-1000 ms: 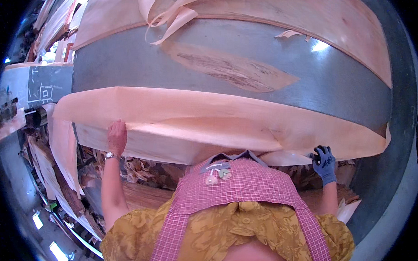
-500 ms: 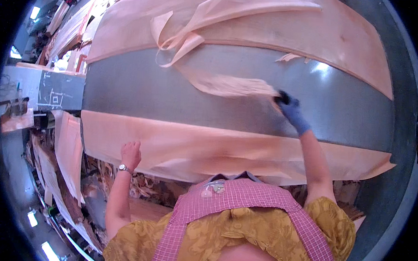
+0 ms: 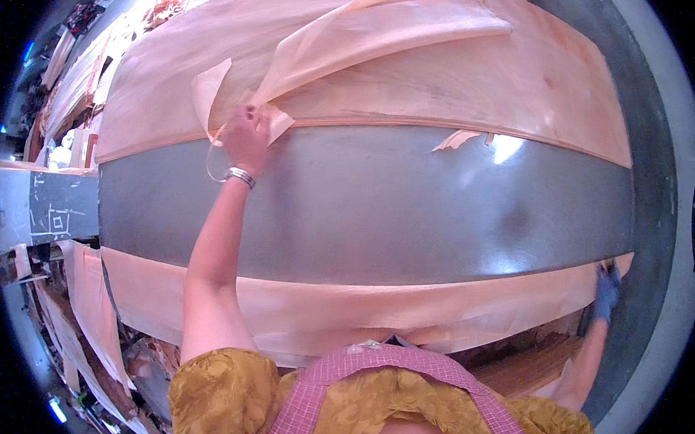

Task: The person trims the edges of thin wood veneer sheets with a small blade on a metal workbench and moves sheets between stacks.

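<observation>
Veneer strip at the left hand, on the far side of the grey band

The left hand's fingers are drawn together and look clamped on the near, left end of the strip, just where the grey band's far edge begins. From that grip the strip's long axis slants away to the right, farther from the band. The left hand is clearly the nearer one; the right hand, in a blue glove, is well apart at the band's near right corner, touching or just beside the end of a near sheet. Blur hides whether its fingers are together or apart.

The strip is thin, pale pinkish wood, softly folded along its length, with a curl rising by the fingers. It lies over a stack of sheets bordering the band's far side, broad and faintly grained, with layered edges. A small ragged scrap crosses that border, right of centre. The band itself is smooth, with glossy reflections; the near sheet, along its near side, is gently rippled.
</observation>
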`<move>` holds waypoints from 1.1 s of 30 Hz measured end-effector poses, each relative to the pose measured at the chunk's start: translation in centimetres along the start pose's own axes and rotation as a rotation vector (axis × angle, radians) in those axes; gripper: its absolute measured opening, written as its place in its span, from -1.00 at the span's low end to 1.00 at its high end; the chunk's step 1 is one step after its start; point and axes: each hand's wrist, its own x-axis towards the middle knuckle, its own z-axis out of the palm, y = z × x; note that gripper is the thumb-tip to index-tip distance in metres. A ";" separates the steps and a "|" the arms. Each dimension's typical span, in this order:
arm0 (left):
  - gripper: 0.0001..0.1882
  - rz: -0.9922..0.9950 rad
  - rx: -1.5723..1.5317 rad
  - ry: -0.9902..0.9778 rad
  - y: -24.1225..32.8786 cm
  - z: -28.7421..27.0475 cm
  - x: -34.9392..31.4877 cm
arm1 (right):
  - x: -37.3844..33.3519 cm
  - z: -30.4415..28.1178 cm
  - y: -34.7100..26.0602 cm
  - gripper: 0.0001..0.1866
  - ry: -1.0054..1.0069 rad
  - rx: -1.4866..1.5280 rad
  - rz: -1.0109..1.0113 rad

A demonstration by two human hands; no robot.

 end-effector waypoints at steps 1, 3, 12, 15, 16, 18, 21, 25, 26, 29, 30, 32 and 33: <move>-0.71 -0.121 -0.121 0.015 0.3 3.0 1.4 | 2.4 2.7 1.9 -0.53 -0.073 0.239 -0.132; -0.70 -0.348 -0.187 0.152 -5.4 3.2 3.1 | 6.2 18.9 -13.9 -0.54 -0.241 0.073 -0.375; -0.79 -1.044 -0.682 0.046 -18.7 0.2 4.1 | 13.0 40.3 -40.6 -0.47 -0.514 -0.223 -1.058; -0.80 -1.007 -0.744 -0.006 -18.6 -1.1 3.8 | 14.9 42.1 -42.2 -0.50 -0.689 -0.163 -1.026; -0.80 -0.984 -0.752 -0.033 -18.5 -1.4 3.4 | 15.1 42.3 -42.5 -0.55 -0.739 -0.092 -0.981; -0.79 -0.861 -0.800 -0.119 -16.7 -0.9 3.4 | 15.5 42.5 -43.2 -0.58 -0.730 -0.119 -1.037; -0.76 -0.692 -0.869 -0.410 -8.4 0.6 4.0 | 16.2 41.2 -43.4 -0.62 -0.778 -0.137 -0.970; -0.51 -0.934 -1.390 -1.057 3.0 2.5 3.6 | 16.0 39.7 -44.1 -0.64 -0.706 -0.099 -1.003; -0.48 -1.076 -1.440 -1.013 4.8 3.9 3.6 | 16.0 39.7 -44.3 -0.65 -0.657 -0.127 -1.060; -0.44 -1.240 -1.535 -0.714 8.1 8.4 4.3 | 15.4 38.9 -44.5 -0.67 -0.480 -0.189 -1.146; -0.43 -1.248 -1.557 -0.601 8.7 10.1 4.4 | 14.8 38.3 -44.1 -0.68 -0.415 -0.212 -1.150; -0.52 -1.234 -1.585 -0.440 7.9 12.9 4.1 | 11.0 37.1 -43.9 -0.67 -0.204 -0.099 -1.147; -0.56 -1.228 -1.599 -0.362 7.7 13.6 4.1 | 9.4 36.1 -43.4 -0.66 -0.098 -0.047 -1.142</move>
